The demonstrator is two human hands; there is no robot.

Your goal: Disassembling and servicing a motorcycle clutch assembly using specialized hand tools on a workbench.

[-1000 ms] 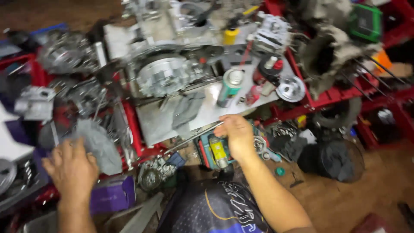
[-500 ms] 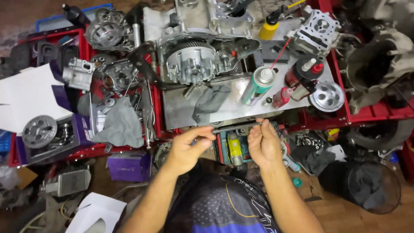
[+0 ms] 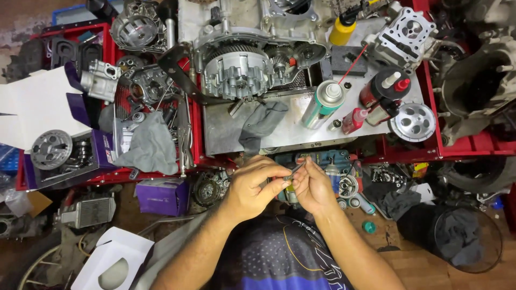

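Note:
My left hand (image 3: 252, 187) and my right hand (image 3: 313, 188) meet in front of my chest, fingertips pinched together on a small dark metal part (image 3: 294, 170). They hover over a teal power tool (image 3: 328, 161) lying on the floor. Beyond them a metal tray (image 3: 226, 134) carries a motorcycle engine with its clutch (image 3: 236, 70) exposed and a grey rag (image 3: 262, 122).
A green spray can (image 3: 322, 104), red bottles (image 3: 357, 119), a yellow bottle (image 3: 342, 31) and a cylinder head (image 3: 404, 33) sit on the tray's right. Red crates of engine parts stand left (image 3: 113, 53) and right (image 3: 473, 145). A purple box (image 3: 162, 196) and a black bin (image 3: 457, 239) are on the floor.
My left hand swung in from the far left to join the right hand. Both hands have closed together on the small part; the view shifted left.

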